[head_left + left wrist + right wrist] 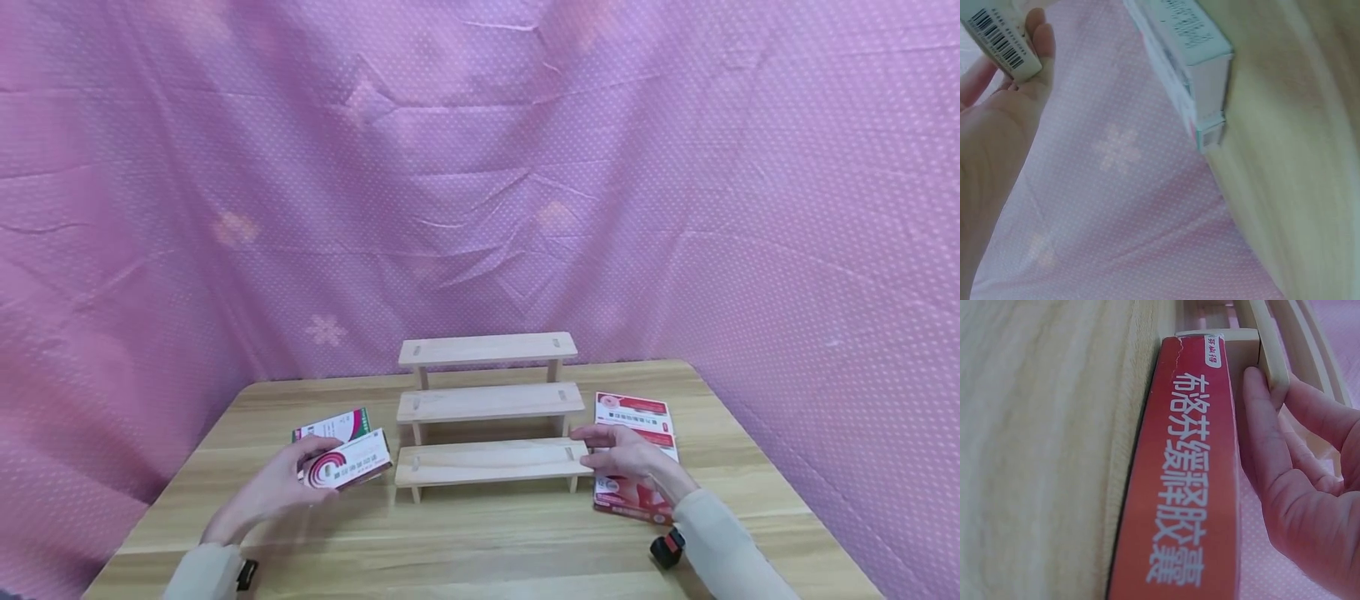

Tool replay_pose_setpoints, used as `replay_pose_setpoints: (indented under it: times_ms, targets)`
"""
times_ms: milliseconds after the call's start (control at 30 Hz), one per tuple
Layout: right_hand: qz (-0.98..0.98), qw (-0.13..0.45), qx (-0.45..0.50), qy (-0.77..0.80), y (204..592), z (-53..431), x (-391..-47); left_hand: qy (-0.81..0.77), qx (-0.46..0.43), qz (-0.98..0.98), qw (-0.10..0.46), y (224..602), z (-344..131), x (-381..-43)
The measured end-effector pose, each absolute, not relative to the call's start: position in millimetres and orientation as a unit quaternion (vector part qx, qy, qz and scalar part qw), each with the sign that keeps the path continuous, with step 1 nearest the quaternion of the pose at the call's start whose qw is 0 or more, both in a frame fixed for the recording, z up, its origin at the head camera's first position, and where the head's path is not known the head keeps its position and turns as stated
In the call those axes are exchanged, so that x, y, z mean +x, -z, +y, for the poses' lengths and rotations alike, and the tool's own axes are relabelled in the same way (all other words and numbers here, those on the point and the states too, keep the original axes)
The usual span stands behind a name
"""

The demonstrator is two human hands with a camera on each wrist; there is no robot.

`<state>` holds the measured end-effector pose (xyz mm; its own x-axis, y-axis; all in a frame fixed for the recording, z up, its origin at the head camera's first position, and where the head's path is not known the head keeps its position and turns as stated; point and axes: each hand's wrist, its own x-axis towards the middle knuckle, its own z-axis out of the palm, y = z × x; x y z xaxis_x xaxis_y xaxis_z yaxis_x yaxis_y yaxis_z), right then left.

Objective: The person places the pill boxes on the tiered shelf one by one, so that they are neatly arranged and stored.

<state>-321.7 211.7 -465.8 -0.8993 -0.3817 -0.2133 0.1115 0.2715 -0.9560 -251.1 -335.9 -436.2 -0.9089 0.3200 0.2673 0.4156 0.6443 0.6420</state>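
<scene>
White box [362,462] is gripped by the left hand [279,483], between the left edge of the bench [450,550] and the rack [491,402]; bottom shelf [487,463] is pinched by the right hand [633,457]. Imo rack's best held still, box kept level.

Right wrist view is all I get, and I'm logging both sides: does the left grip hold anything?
Observer: Yes, the left grip holds a white box with dark red curved stripes.
Operator: Is anything else near it? My picture doesn't reach that side.
Observer: A green-edged box lies on the table just beyond it, partly hidden in the head view.
Operator: I see a single red box below the hand here. Are there others on that side?
Observer: Yes, a red-and-white box lies farther back, to the right of the wooden stand.
</scene>
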Motion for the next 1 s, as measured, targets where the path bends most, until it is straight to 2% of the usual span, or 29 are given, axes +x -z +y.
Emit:
replay_pose_setpoints:
  times_ms: [200, 433, 767, 1000]
  targets:
    - [0.766, 0.209, -0.097, 0.6, 467.5, 213.1, -322.3, 0.322, -0.204, -0.917, 0.119, 423.9, -328.6, -259.9]
    - [0.762, 0.208, -0.098, 0.605, 465.4, 211.4, -321.5, 0.353, -0.185, -0.91, 0.113, 405.6, -315.1, -270.3]
    - [0.767, 0.205, -0.085, 0.602, 465.1, 211.0, -321.8, 0.347, -0.184, -0.905, 0.162, 397.5, -287.3, -291.3]
    - [0.769, 0.204, -0.072, 0.602, 468.1, 212.3, -322.1, 0.367, -0.181, -0.897, 0.167, 390.7, -274.0, -302.6]
